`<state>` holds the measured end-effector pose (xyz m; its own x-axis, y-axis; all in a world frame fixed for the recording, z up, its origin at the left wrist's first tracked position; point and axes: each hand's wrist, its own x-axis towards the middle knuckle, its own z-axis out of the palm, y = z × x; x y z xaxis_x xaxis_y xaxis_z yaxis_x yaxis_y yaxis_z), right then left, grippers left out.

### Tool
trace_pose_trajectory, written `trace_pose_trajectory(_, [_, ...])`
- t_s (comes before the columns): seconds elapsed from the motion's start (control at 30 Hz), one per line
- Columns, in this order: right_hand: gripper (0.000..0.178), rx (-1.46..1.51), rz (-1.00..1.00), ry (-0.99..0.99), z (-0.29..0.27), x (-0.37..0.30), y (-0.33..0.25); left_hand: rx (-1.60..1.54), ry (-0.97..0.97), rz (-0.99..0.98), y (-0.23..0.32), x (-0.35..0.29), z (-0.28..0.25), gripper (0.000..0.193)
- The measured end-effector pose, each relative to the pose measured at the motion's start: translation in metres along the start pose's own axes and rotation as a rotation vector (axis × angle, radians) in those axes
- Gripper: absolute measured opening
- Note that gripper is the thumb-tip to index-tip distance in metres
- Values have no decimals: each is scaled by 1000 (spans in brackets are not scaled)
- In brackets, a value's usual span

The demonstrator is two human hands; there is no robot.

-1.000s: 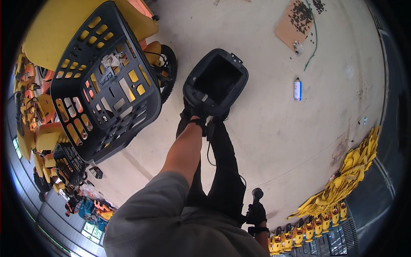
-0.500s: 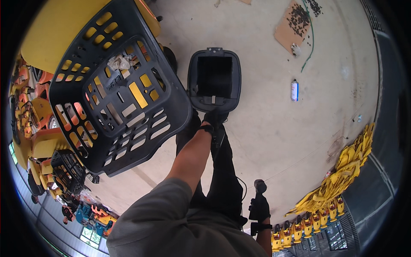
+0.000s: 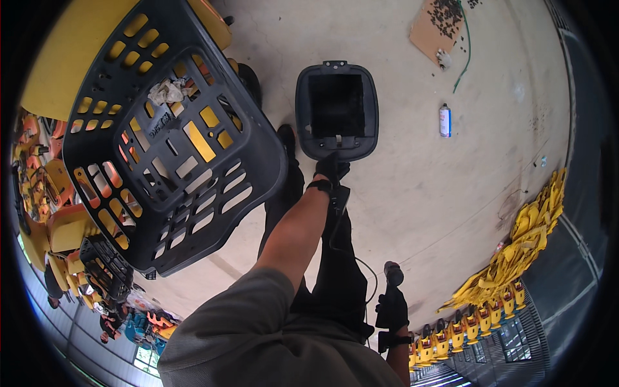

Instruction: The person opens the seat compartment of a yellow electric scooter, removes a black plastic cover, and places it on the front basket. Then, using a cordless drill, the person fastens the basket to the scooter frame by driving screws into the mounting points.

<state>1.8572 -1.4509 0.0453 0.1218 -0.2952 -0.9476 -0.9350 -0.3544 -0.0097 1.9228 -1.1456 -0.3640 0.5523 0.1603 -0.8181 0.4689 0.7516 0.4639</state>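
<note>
Low at the person's side, the black-gloved right hand (image 3: 391,312) is wrapped around a dark, round-ended tool (image 3: 394,276). Ahead, the left arm extends, its black-gloved left hand (image 3: 330,169) clamped on the near rim of a matte black, round-cornered open box (image 3: 371,111), which lies just beyond the grip. Leftward sits a slotted black plastic basket (image 3: 261,145); farther right, a white-and-blue cylindrical can (image 3: 445,121).

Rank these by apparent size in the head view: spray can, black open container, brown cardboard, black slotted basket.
1. Black slotted basket
2. Black open container
3. Brown cardboard
4. Spray can
Nearness to the camera may enlarge the basket.
</note>
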Motion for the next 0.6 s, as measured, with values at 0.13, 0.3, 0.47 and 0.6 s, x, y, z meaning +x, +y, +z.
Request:
trace_pose_trajectory(0.13, [16,195,-5,-85,-7,5,8,325,-117,349,10,-19,-16,40])
trace_pose_trajectory(0.3, [14,375,-55,-176,-18,8,10,368,-165,321,58,-73,-12,43])
trace_pose_trajectory(0.47, [21,441,-214,-163,-26,-6,-15,354,-132,66,103,-112,10,41])
trace_pose_trajectory(0.6, [21,478,-476,-262,-28,-31,-79,-44,-415,-263,147,-202,79,32])
